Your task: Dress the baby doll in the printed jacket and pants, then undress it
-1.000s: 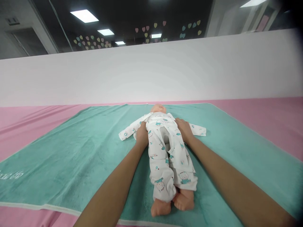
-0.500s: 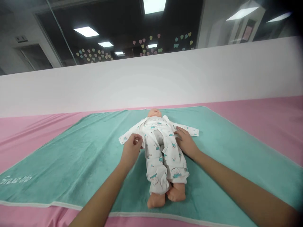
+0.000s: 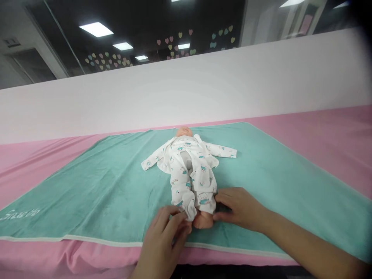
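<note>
A baby doll [image 3: 184,131] lies on its back, head far from me, in a white printed top [image 3: 161,153] and white printed open-crotch trousers [image 3: 180,182]. At the near end, my left hand [image 3: 164,236] bends its fingers round the cuff of the left trouser leg and largely hides that foot. My right hand [image 3: 244,209] touches the outer edge of the other cuff, thumb and fingers apart beside the doll's bare foot [image 3: 203,220]. Both sleeves stretch out sideways.
The doll rests on a green blanket [image 3: 110,186] with a pale border, spread over a pink cloth [image 3: 328,135]. Behind stands a white low wall [image 3: 186,93], with dark glass [image 3: 145,23] and heart stickers above it. A dark edge shows at the bottom.
Both hands have left the doll's waist and come down toward me to the trouser cuffs. The top's hem now lies spread out at both sides. My view has shifted slightly.
</note>
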Motion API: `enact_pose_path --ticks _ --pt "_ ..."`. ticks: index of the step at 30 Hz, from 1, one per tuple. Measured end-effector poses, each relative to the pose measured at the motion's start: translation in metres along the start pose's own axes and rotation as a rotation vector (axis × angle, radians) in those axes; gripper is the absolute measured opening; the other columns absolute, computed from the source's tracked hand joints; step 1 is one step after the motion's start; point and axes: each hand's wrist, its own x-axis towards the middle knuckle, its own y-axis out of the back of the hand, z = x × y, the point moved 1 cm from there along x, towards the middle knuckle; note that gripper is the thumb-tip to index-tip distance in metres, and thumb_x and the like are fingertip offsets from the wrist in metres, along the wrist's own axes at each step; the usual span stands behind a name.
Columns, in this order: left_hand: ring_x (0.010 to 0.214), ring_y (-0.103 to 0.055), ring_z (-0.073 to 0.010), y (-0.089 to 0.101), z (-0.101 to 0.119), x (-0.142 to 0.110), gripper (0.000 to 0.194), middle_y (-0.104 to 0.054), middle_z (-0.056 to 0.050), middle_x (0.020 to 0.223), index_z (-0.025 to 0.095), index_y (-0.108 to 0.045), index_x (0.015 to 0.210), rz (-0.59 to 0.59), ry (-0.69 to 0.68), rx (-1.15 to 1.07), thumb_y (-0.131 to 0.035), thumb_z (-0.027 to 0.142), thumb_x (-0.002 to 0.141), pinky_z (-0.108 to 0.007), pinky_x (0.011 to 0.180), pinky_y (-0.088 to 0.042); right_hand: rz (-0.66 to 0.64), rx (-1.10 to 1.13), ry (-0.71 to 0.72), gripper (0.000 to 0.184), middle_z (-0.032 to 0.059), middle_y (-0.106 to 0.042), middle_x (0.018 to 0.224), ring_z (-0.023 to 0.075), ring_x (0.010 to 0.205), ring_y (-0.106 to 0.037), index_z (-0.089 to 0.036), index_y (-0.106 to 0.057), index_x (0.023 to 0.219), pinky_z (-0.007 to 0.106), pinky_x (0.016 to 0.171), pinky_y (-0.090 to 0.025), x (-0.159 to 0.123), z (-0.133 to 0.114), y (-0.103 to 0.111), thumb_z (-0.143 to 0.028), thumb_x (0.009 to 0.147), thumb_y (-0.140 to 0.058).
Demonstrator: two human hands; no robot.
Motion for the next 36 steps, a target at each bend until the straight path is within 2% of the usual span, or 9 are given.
enact_pose_path --ticks 3,7,12,16,21,25,30,33,36 --pt "0.097 -0.055 -0.0225 -0.003 0.003 0.0 0.033 -0.051 -0.01 0.11 0.024 -0.054 0.11 -0.036 -0.002 0.071 -0.06 0.02 0.077 -0.035 0.076 -0.052 0.016 -0.054 0.053 0.042 0.0007 -0.059 0.072 0.0156 0.064 -0.053 -0.019 -0.055 0.076 0.027 0.056 -0.029 -0.002 0.001 -0.003 -0.061 0.08 -0.047" --pt "0.1 -0.055 -0.0237 -0.004 0.003 0.001 0.045 -0.047 -0.01 0.117 0.025 -0.052 0.115 -0.068 0.035 0.11 -0.063 0.016 0.072 -0.036 0.077 -0.053 0.035 -0.065 0.018 0.038 0.0013 -0.061 0.075 0.0156 0.063 -0.052 -0.019 -0.055 0.082 0.028 0.056 -0.029 -0.005 0.005 -0.008 -0.055 0.086 -0.043" --pt "0.099 -0.054 -0.0228 -0.004 0.004 0.012 0.046 -0.047 -0.01 0.117 0.025 -0.05 0.116 -0.166 0.003 0.13 -0.065 0.019 0.073 -0.036 0.078 -0.052 0.044 0.112 -0.045 0.016 -0.0016 -0.06 0.075 0.0127 0.065 -0.052 -0.02 -0.056 0.082 0.026 0.059 -0.032 -0.003 0.007 -0.007 -0.028 0.089 -0.044" --pt "0.097 -0.052 -0.0254 -0.006 0.013 0.028 0.035 -0.053 -0.009 0.111 0.024 -0.055 0.107 -0.12 -0.066 0.196 -0.065 0.025 0.074 -0.042 0.08 -0.048 0.028 0.328 -0.083 0.009 -0.0043 -0.053 0.067 0.0092 0.06 -0.046 -0.019 -0.053 0.073 0.022 0.056 -0.032 -0.001 0.01 -0.004 -0.015 0.079 -0.048" --pt "0.109 -0.049 -0.0264 -0.018 0.029 0.043 0.03 -0.058 -0.007 0.109 0.02 -0.055 0.105 -0.092 -0.226 0.226 -0.062 0.031 0.078 -0.051 0.101 -0.031 -0.12 0.59 -0.07 0.014 -0.0055 -0.039 0.059 0.0069 0.056 -0.036 -0.016 -0.046 0.061 0.02 0.051 -0.028 -0.001 0.01 -0.001 -0.016 0.073 -0.053" --pt "0.101 -0.053 -0.0231 -0.029 0.037 0.045 0.018 -0.06 -0.005 0.098 0.02 -0.056 0.092 -0.084 -0.21 0.176 -0.059 0.031 0.078 -0.052 0.106 -0.022 -0.343 0.797 -0.045 0.021 -0.0068 -0.036 0.055 0.0054 0.053 -0.034 -0.016 -0.044 0.058 0.019 0.047 -0.026 -0.003 0.005 0.005 -0.02 0.072 -0.059" --pt "0.086 -0.055 -0.0216 -0.034 0.043 0.047 0.004 -0.059 -0.004 0.084 0.019 -0.053 0.079 -0.035 -0.184 0.146 -0.056 0.021 0.077 -0.051 0.1 -0.03 -0.374 0.923 -0.058 0.023 -0.006 -0.046 0.053 0.0056 0.05 -0.04 -0.015 -0.048 0.06 0.019 0.047 -0.031 -0.004 0.008 0.011 -0.028 0.072 -0.064" --pt "0.077 -0.053 -0.0207 -0.036 0.048 0.055 0.006 -0.057 -0.003 0.077 0.019 -0.05 0.074 0.006 -0.173 0.111 -0.055 0.02 0.077 -0.044 0.085 -0.041 -0.32 1.036 -0.066 0.028 -0.0051 -0.049 0.052 0.0061 0.048 -0.043 -0.015 -0.049 0.061 0.019 0.046 -0.034 -0.006 0.013 0.015 -0.034 0.072 -0.066" --pt "0.071 -0.051 -0.0207 -0.041 0.054 0.063 0.01 -0.055 -0.003 0.072 0.02 -0.047 0.071 0.036 -0.102 0.118 -0.055 0.014 0.071 -0.039 0.069 -0.042 -0.331 1.118 -0.093 0.031 -0.0058 -0.047 0.049 0.0057 0.044 -0.044 -0.016 -0.046 0.06 0.019 0.043 -0.032 -0.008 0.018 0.016 -0.036 0.07 -0.067"
